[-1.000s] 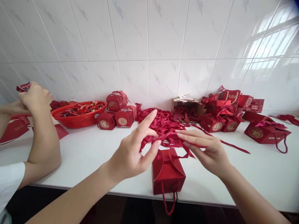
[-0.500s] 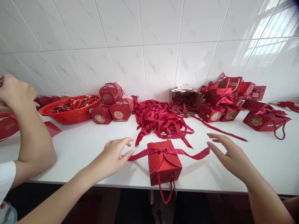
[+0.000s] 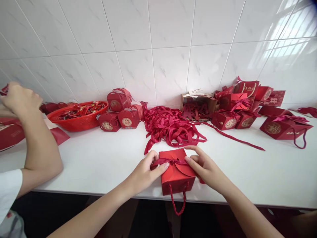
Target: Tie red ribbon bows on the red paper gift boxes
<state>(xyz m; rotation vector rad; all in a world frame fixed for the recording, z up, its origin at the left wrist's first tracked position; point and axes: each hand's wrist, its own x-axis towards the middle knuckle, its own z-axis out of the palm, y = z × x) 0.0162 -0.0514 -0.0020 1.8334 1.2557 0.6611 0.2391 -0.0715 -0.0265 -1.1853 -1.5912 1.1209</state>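
Observation:
A small red gift box point(image 3: 176, 180) with a rope handle hanging over the table's front edge stands before me. A red ribbon point(image 3: 170, 161) is tied in a knot across its petal-shaped top. My left hand point(image 3: 145, 172) pinches the ribbon at the box's left top edge. On the right side of the lid, my right hand point(image 3: 206, 169) has its fingers closed on the ribbon. Both hands touch the box.
A heap of loose red ribbons point(image 3: 170, 127) lies behind the box. At the left are a red basket point(image 3: 79, 121) of sweets and small red boxes point(image 3: 119, 115). A cardboard box point(image 3: 198, 100) and several red gift boxes point(image 3: 237, 110) stand at the right. A co-worker's arm point(image 3: 37, 145) is at the far left.
A second ago my hands were tying the ribbon above the box. They then spread wide with the ends drawn out. Now both have come back in onto the knot.

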